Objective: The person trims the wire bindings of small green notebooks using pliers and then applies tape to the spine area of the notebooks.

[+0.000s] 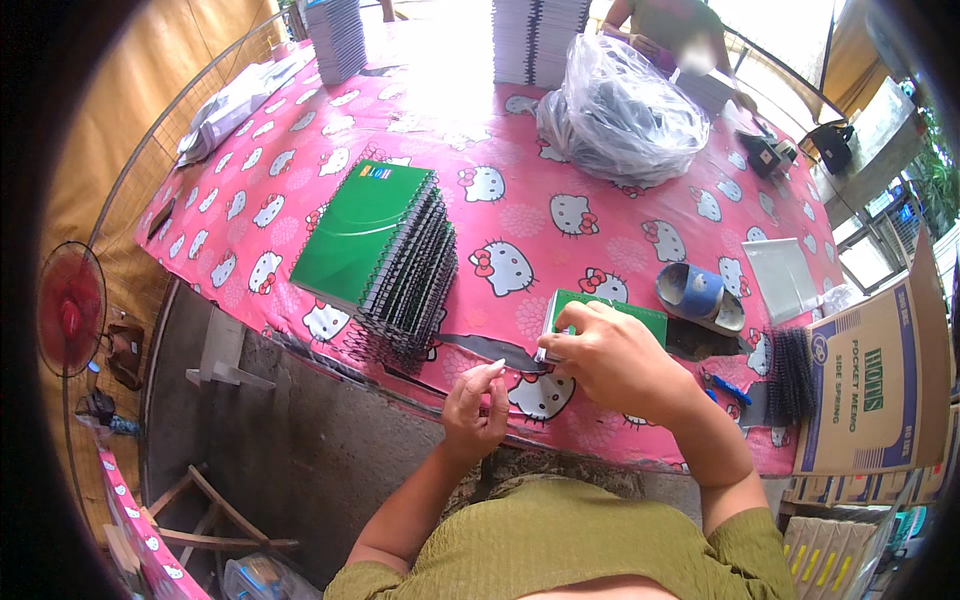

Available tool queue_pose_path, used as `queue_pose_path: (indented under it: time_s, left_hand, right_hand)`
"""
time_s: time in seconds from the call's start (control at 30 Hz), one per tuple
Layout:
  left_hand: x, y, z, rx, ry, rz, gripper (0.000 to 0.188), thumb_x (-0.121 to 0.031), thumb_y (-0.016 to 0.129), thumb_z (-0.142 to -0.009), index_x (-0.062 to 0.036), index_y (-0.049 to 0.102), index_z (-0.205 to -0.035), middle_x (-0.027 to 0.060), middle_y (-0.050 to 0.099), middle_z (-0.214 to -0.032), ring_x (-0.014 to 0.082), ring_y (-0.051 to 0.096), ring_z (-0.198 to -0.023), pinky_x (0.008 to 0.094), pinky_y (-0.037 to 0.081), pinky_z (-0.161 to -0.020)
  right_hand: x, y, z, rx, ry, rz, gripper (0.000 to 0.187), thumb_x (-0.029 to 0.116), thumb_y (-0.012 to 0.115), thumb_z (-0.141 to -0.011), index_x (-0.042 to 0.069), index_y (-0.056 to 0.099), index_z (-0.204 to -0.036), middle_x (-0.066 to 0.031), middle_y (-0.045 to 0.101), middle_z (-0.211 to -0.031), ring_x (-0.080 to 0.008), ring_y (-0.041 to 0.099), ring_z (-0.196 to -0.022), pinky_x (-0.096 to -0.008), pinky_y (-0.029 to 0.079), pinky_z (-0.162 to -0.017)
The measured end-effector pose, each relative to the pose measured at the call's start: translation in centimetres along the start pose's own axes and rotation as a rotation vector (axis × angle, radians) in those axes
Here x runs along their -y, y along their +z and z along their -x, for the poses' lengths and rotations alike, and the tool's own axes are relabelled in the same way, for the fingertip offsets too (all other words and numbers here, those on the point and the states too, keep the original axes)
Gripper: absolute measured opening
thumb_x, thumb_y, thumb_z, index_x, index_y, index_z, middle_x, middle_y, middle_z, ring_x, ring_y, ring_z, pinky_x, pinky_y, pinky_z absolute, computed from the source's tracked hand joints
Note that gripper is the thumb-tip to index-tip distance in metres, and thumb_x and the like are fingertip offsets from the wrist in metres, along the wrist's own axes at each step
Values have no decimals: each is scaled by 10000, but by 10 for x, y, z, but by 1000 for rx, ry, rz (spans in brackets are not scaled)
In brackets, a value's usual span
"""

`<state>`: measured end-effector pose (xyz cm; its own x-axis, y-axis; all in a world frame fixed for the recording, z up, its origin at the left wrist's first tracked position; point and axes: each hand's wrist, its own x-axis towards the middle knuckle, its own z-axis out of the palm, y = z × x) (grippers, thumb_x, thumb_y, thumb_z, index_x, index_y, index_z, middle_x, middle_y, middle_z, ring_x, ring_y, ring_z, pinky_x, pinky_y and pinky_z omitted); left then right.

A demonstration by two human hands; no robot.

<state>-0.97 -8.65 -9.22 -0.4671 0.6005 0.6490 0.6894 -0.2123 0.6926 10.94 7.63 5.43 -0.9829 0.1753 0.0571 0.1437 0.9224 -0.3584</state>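
A right hand [617, 352] grasps a green spiral notebook [650, 321] at the table's [610, 240] near edge

The notebook lies flat, a little in from the near edge and right of its middle. The right hand's fingers are bent over its left end, with the thumb at the wire-bound side. The left hand [474, 408] is raised at the near edge, just left of the notebook; its fingers are curled, thumb and forefinger tips close together, and I cannot tell whether they hold anything.

Left of both hands, a stack of green spiral notebooks [365, 235] stands by the near edge, black coils jutting from its side. To the right of the right hand are a blue-strapped slipper [690, 292], a blue-handled tool [728, 388] and, close to the near right corner, a bundle of black wire coils [790, 375]. A cardboard box [865, 385] stands at that corner, and a clear plastic sheet [780, 280] lies toward the right edge.

Farther back sits a filled transparent plastic bag [625, 115], with a tall notebook stack [540, 45] behind it, to the left. A co-worker [680, 20] is at the far right corner.
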Motion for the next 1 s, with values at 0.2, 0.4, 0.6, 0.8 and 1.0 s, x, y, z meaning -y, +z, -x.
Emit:
queue_pose_path:
  time_s: [0.2,0.4,0.6,0.8,1.0]
  left_hand:
    - [-1,3,-1,-17,-27,-6,351,92,607,-836,-1,578,-1172,164,639,-985,213,629,-766,301,528,-673]
    - [-13,-3,-7,-94,-271,456,410,40,545,-902,-20,454,-1298,159,601,-1095,168,627,-794,295,539,-688]
    - [-74,2,-76,109,-854,1240,582,-46,539,-954,-71,200,-1425,179,550,-1170,190,627,-914,314,542,-808]
    - [-80,9,-92,284,-502,641,480,37,484,-962,-84,344,-1404,121,581,-1144,171,596,-1013,313,526,-832]
    - [-64,31,-112,221,389,285,466,115,501,-884,-10,416,-1325,190,566,-1143,284,574,-1064,392,480,-897]
  right_hand:
    - [-5,-2,-3,31,-23,-13,250,61,625,-772,21,648,-1018,-157,571,-945,-322,591,-908,-414,500,-807]
    - [1,1,9,-414,-39,-94,382,10,608,-784,7,578,-1165,-171,622,-886,-336,628,-822,-414,522,-734]
    - [24,-11,37,-539,-70,-3,392,1,611,-780,5,598,-1172,-149,660,-918,-294,663,-754,-390,547,-677]
    - [6,2,78,-707,-16,8,640,25,785,-667,-14,533,-1253,-165,619,-1141,-314,624,-1044,-367,523,-891]
    - [-31,8,99,-623,229,-1238,525,-67,710,-783,41,469,-1237,-56,558,-1092,-143,554,-1000,-287,461,-873]
